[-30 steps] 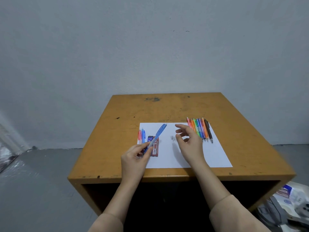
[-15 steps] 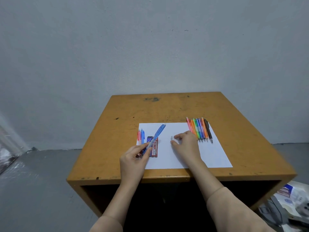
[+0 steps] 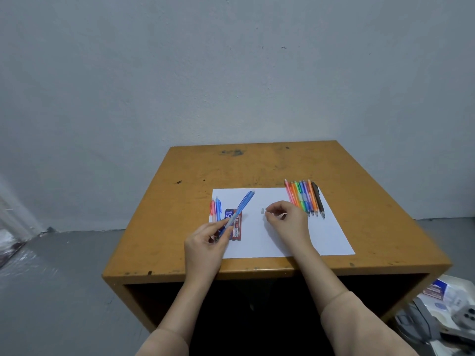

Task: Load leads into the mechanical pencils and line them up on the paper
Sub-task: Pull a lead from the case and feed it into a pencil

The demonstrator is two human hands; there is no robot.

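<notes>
Fingers [image 3: 273, 208] of the right hand [image 3: 288, 222], spread a second ago, now pinch together low over the paper [image 3: 259, 242], just right of a small cap [image 3: 262, 211]; whether they hold anything is unclear. To their left, the left hand [image 3: 205, 245] grips the pencil [image 3: 243, 205], probably awaiting recapping.

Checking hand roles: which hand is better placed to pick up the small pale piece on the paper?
The right hand: its fingers sit beside the pale piece, while the left hand grips the blue pencil.
</notes>
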